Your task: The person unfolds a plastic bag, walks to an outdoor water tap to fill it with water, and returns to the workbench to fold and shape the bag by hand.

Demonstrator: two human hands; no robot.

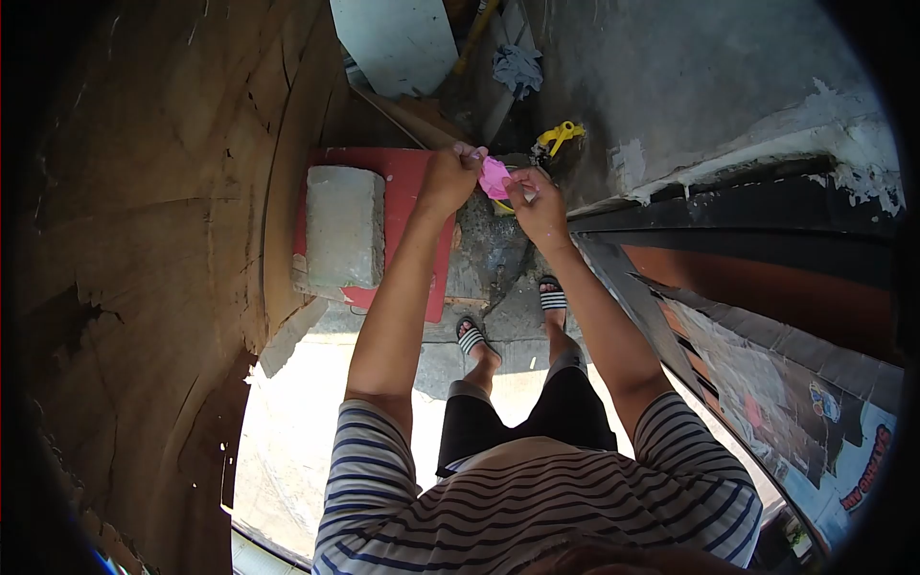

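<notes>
A small, bright pink, crumpled cloth-like piece [494, 178] is stretched between my hands; I cannot make out exactly what it is. My left hand [450, 179] pinches its left end with closed fingers. On the other side, my right hand [540, 206] grips the right edge between thumb and fingers. Just below and behind the pink piece, a container with a yellow rim [503, 206] shows in part, mostly hidden by my right hand. A yellow tap [560, 136] sticks out beyond my right hand.
A grey concrete block [345, 227] rests on a red board [436, 259] at the left. A crumpled grey cloth [517, 69] hangs near a white panel [398, 43]. Worn brown boarding [172, 211] rises at left, a grey wall [690, 86] at right.
</notes>
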